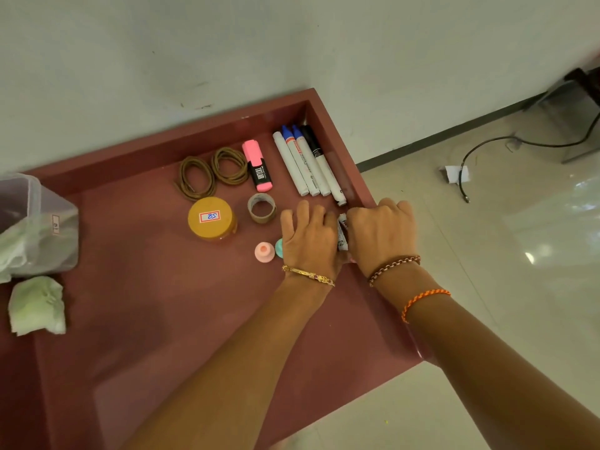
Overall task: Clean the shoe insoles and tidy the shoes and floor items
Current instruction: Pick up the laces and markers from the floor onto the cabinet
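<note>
Seemingly deep into the tidying stage, a person crouches over a low maroon platform [162, 319] set against a white wall, seen from the single head view. Both hands meet just below the row of markers [308, 160]: the left hand [310, 237] and the right hand [381, 233] are each curled around a small white tube-like item [342, 232] pinched between them; its print is too small to read. Taking the markers as landmark, a pink highlighter [258, 165] lies just beside them to the left, its black label illegible, and two coiled brown shoelaces [212, 172] lie further left. Below the laces stands a jar with a yellow lid [211, 217], whose sticker reads "85" in blue inside a red box. A tape roll [261, 207] sits between jar and hands, a pink cap [264, 251] nearby.

Judging by the neat rows, sorting of small items is largely done. Still loose, well to the left of the markers, are a crumpled wipe [37, 305] and a clear plastic container [35, 225]. No shoes or insoles appear, so their state cannot be told.
</note>
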